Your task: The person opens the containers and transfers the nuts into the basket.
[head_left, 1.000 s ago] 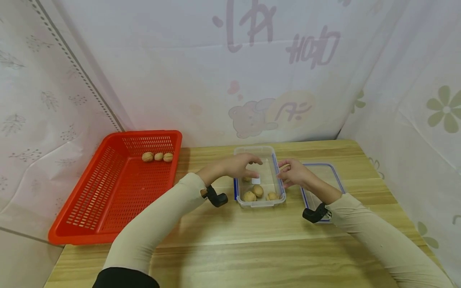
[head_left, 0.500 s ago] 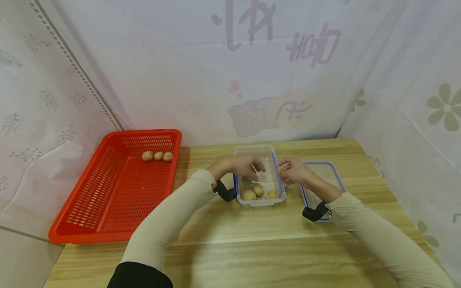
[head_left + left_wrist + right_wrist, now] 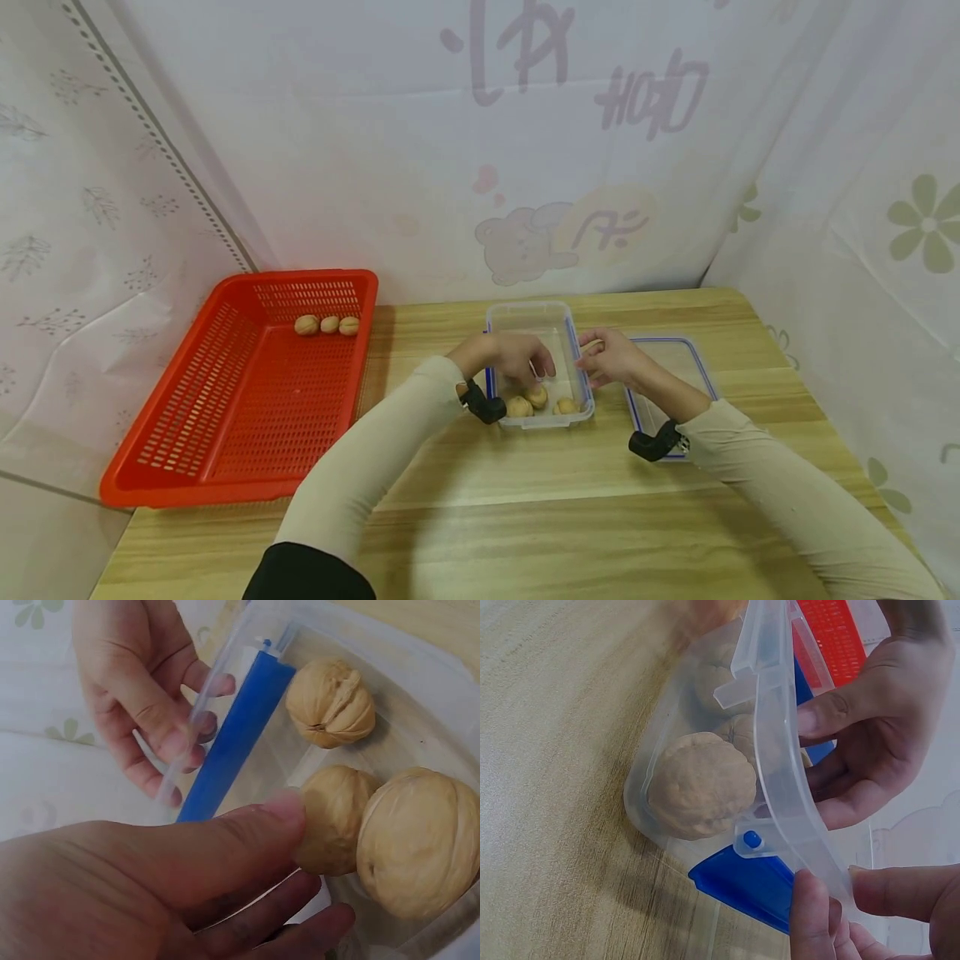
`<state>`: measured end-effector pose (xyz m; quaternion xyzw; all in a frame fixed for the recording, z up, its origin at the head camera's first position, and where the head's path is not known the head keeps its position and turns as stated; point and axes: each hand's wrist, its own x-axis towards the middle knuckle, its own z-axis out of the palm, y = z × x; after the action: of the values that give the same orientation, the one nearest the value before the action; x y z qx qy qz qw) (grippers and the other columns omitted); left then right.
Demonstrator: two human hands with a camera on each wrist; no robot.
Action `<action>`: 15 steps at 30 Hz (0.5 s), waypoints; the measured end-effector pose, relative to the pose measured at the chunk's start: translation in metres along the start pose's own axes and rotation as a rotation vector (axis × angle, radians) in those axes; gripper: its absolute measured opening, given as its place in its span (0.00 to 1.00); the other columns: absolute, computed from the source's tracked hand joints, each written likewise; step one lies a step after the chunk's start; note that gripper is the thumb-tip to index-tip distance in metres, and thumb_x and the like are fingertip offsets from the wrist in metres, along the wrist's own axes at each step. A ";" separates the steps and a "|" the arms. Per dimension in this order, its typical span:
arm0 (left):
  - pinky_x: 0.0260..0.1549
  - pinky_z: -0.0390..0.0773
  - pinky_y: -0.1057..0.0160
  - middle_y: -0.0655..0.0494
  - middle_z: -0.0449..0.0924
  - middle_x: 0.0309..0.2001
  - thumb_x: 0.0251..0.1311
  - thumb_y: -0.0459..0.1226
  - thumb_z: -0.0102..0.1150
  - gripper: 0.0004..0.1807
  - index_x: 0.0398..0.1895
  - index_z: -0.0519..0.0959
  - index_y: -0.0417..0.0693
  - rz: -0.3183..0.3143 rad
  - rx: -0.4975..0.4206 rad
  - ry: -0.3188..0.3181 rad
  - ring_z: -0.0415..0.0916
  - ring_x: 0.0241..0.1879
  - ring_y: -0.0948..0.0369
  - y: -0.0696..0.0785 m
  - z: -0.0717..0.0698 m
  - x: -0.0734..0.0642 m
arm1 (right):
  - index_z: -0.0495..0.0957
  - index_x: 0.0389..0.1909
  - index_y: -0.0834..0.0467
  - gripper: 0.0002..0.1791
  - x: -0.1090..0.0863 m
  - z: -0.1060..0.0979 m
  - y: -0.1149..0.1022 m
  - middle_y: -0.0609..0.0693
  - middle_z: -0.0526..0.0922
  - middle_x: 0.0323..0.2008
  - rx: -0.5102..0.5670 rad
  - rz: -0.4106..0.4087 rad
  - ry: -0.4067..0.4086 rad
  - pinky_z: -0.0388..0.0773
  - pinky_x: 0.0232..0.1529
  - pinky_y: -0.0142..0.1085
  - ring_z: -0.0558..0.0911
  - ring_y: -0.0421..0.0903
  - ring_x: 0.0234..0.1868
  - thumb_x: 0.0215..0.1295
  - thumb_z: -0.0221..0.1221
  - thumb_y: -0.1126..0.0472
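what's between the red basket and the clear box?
Wooden tabletop, with nothing seen resting on it. The left arm, with its black wrist camera, crosses over that stretch. Shows in the head view.

Over the far end of the box (image 3: 528, 307) there is room to drop in from above — the left grip (image 3: 516, 357) fills the middle of the left side. Walnuts (image 3: 519, 407) crowd the near end, and the right grip (image 3: 611, 358) bars the right wall. Between box and basket (image 3: 277, 400) a strip of counter (image 3: 420, 327) gives passage, crossed nearer by the left sleeve (image 3: 378, 458). The right forearm passes above the lid (image 3: 678, 357); behind, the curtain (image 3: 337, 167) blocks any reach. Between the sleeves, the near wall can be approached freely.
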<state>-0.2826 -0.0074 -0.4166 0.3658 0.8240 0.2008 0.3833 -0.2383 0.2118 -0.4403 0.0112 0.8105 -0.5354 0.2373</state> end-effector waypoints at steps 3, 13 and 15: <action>0.53 0.75 0.68 0.46 0.81 0.56 0.63 0.30 0.68 0.20 0.58 0.80 0.38 0.003 0.001 -0.004 0.76 0.57 0.56 -0.002 0.003 0.003 | 0.62 0.65 0.71 0.24 -0.001 0.000 -0.001 0.60 0.78 0.44 -0.001 0.000 0.001 0.86 0.36 0.39 0.81 0.48 0.38 0.72 0.57 0.72; 0.58 0.72 0.69 0.51 0.82 0.55 0.61 0.29 0.68 0.19 0.56 0.82 0.41 -0.015 0.045 -0.048 0.76 0.58 0.59 0.002 0.004 0.007 | 0.62 0.65 0.72 0.25 -0.002 0.001 -0.001 0.60 0.78 0.44 0.002 -0.001 0.007 0.86 0.35 0.39 0.81 0.48 0.37 0.71 0.57 0.72; 0.58 0.72 0.69 0.51 0.83 0.55 0.61 0.29 0.69 0.18 0.56 0.83 0.41 -0.014 0.049 -0.060 0.76 0.57 0.60 0.003 0.004 0.008 | 0.62 0.65 0.72 0.25 -0.002 0.001 -0.001 0.61 0.78 0.44 0.002 -0.001 0.007 0.86 0.35 0.38 0.81 0.48 0.37 0.71 0.57 0.72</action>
<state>-0.2814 0.0006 -0.4213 0.3753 0.8194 0.1667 0.3999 -0.2371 0.2111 -0.4386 0.0128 0.8107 -0.5365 0.2342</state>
